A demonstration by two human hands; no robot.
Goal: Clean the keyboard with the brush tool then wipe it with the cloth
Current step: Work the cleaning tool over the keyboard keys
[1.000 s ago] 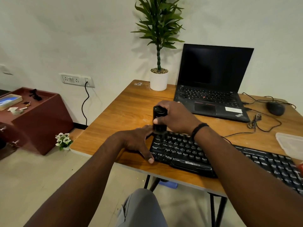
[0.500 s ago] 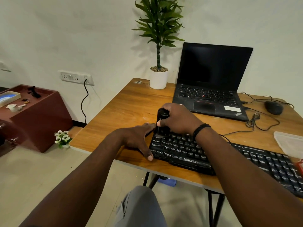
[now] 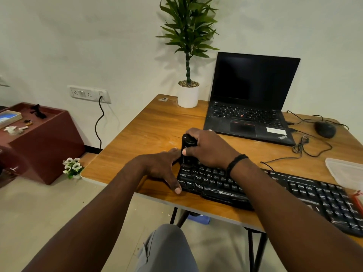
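Head view: the right hand (image 3: 211,148) grips an upright black cylindrical brush tool (image 3: 187,149) at the ten o'clock corner of the black plastic keyboard (image 3: 265,191) (lying on the wooden tabletop (image 3: 149,134)). The left hand (image 3: 161,167), fingers straight, braces the keyboard's nine o'clock edge.

right hand (image 3: 210,148) gripping brush tool (image 3: 187,147) on keyboard (image 3: 294,193), left hand (image 3: 159,167) steadying its end

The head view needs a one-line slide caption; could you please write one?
Right hand grips a black brush tool upright at the black keyboard's far-left corner while the left hand steadies its left edge.
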